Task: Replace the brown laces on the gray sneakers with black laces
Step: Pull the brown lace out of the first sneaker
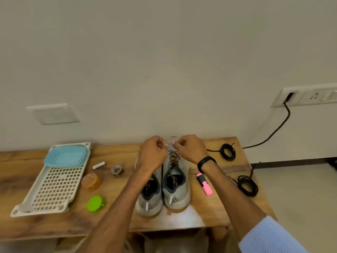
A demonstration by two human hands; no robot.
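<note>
Roughly: left hand (153, 152) hides left shoe's lacing | both hands' fingers curled pinch-like over gray sneakers (177, 198) toes, right hand (189, 148) just above brown laces (173, 158); can't tell what's pinched | sneakers mid-table (209, 212), black laces (228, 151) coiled at right.

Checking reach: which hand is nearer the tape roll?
Left. The left hand is over the sneakers' toes, right of the tape roll and a little farther back; the right hand is farther right still.
</note>
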